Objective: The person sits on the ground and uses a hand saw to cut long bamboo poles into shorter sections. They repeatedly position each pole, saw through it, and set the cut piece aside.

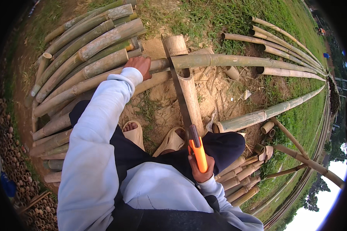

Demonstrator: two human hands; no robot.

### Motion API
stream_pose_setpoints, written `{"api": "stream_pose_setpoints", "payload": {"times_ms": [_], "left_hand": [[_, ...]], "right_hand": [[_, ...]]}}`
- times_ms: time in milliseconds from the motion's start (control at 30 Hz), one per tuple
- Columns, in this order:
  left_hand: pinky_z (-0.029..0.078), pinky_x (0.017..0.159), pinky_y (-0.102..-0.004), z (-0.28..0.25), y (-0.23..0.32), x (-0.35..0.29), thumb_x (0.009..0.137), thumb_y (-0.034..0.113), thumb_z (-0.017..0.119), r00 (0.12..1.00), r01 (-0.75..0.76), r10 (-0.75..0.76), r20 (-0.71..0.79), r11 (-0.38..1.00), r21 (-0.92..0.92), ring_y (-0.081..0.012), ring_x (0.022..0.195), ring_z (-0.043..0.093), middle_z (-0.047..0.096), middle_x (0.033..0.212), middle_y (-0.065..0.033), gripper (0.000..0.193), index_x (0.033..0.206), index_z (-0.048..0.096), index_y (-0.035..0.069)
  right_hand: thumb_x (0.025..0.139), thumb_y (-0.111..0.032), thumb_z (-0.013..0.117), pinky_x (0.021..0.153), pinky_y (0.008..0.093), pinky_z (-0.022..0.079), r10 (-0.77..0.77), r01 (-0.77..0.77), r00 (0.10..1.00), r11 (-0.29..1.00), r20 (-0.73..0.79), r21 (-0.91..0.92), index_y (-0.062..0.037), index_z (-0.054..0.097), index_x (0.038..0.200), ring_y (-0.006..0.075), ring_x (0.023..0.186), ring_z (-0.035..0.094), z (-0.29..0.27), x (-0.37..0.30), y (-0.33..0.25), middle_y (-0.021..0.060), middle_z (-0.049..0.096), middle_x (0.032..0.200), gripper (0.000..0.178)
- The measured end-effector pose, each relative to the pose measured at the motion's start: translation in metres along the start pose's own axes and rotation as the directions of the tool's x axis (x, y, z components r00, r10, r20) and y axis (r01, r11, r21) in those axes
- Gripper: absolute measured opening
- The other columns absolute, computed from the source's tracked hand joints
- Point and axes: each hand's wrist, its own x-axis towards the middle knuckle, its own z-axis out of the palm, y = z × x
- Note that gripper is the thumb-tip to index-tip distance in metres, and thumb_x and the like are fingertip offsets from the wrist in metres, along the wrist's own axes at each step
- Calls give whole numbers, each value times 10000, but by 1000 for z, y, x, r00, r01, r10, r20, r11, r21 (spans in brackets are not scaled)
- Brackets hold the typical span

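Note:
A long green bamboo pole (227, 61) runs from my left side far out to the right. My left hand (139, 66) is closed over its near-left part. In my right hand (201, 169) is the orange handle of a hand saw (179, 84), close by my right knee. The saw's long blade points away from me and crosses the pole just right of my left hand; how deep it sits in the bamboo I cannot tell. Beneath the pole lies a short thick bamboo piece (191, 100), with a bamboo stump (176, 45) just beyond.
Cut bamboo lengths (100, 42) are stacked at the left. Several long poles (281, 42) lie on grass at the right, with another thick pole (266, 113) nearer me. Shorter bamboo pieces (239, 179) lie beside my right leg. Sawdust (216, 90) covers the ground ahead of my sandals.

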Motion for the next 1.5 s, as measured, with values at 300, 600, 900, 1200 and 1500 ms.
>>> {"api": "stream_pose_setpoints", "payload": {"times_ms": [300, 600, 900, 1200, 1500], "left_hand": [[548, 912, -497, -3, 3, 5, 766, 287, 762, 1000, -18, 17, -23, 999, -31, -409, 1011, 695, 721, 1024, -235, 404, 1054, 662, 21], [560, 925, -471, 1, 1, 2, 789, 283, 791, 1000, -8, 7, -15, 999, -34, -388, 1015, 707, 730, 1046, -235, 440, 1097, 663, -3], [563, 923, -473, -3, -3, 1, 798, 289, 774, 999, -45, 44, -26, 999, -13, -395, 1012, 708, 727, 1062, -234, 423, 1091, 669, 2], [560, 909, -484, -2, 6, 7, 774, 288, 766, 999, -45, 45, -25, 998, -32, -404, 1003, 704, 723, 1033, -246, 413, 1061, 680, 4], [567, 910, -464, 3, -1, 1, 794, 297, 789, 999, -11, 11, -31, 1000, 0, -372, 1017, 712, 735, 1049, -223, 430, 1092, 673, 10]], "right_hand": [[913, -93, 707, 600, 332, 476, -179, 181, 983, 975, -26, 132, 38, 630, 865, 156, 602, 557, 53, 162, -8, 104, 613, 673, 160], [898, -55, 707, 659, 289, 510, -81, 82, 996, 996, -35, 19, 36, 708, 1114, 130, 671, 633, 12, 40, -12, 113, 669, 735, 235], [926, -94, 717, 602, 303, 468, -63, 64, 998, 996, -24, 57, 45, 655, 932, 127, 625, 554, 35, 85, 2, 80, 602, 671, 153], [928, -106, 700, 587, 320, 467, -109, 110, 994, 994, -32, 24, 41, 651, 885, 147, 590, 556, 38, 125, -7, 83, 600, 652, 160], [917, -62, 690, 687, 288, 517, 17, -17, 999, 1000, 43, 10, 41, 685, 1145, 145, 691, 643, 5, 7, 15, 105, 663, 765, 251]]}}
